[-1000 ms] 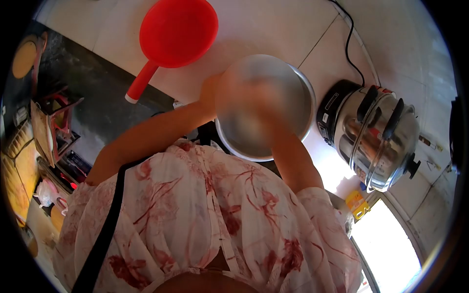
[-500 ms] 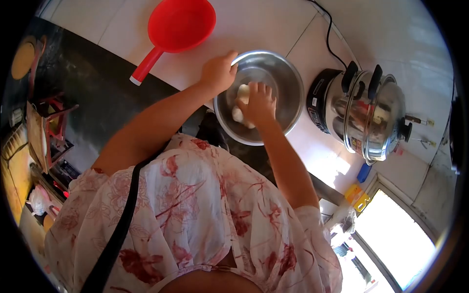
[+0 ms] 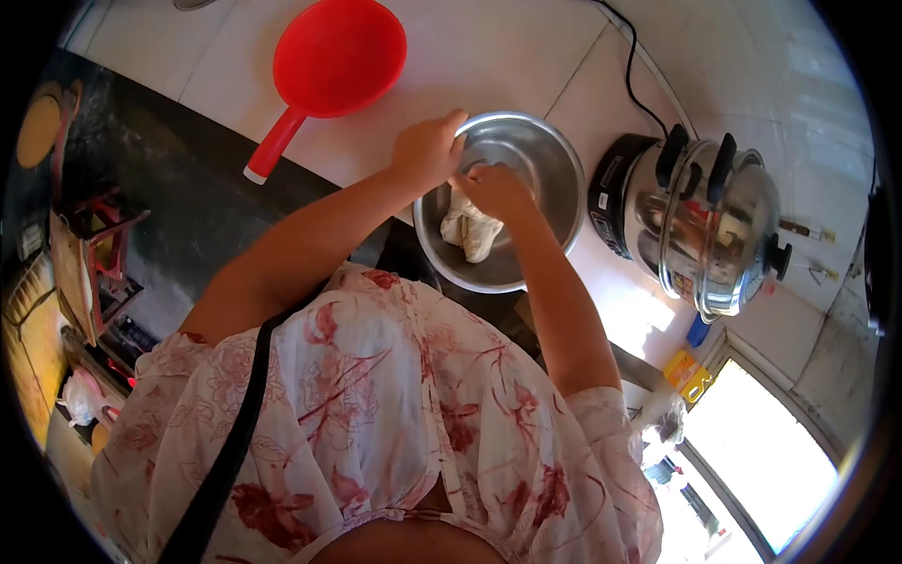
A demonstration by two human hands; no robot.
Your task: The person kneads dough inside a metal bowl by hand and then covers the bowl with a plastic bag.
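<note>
A steel bowl (image 3: 554, 197) stands on the pale tiled counter in front of my body. Inside it lies a lump of whitish dough (image 3: 473, 230), folded and uneven. My left hand (image 3: 429, 148) is closed round the bowl's rim at its upper left. The fingers of my right hand (image 3: 495, 191) are curled over the far end of the dough and grip it, close beside my left hand. My right fingertips are partly hidden.
A red plastic dipper (image 3: 340, 58) rests on the counter at the upper left. To the right of the bowl stands a steel steamer pot (image 3: 705, 221) with a glass lid. A black cable (image 3: 634, 66) runs behind it. A bright window is at the lower right.
My right hand has moved from the dough's middle up to its far end, and its fingers have curled in. The dough now looks longer and more exposed. My left hand remains at the rim.
</note>
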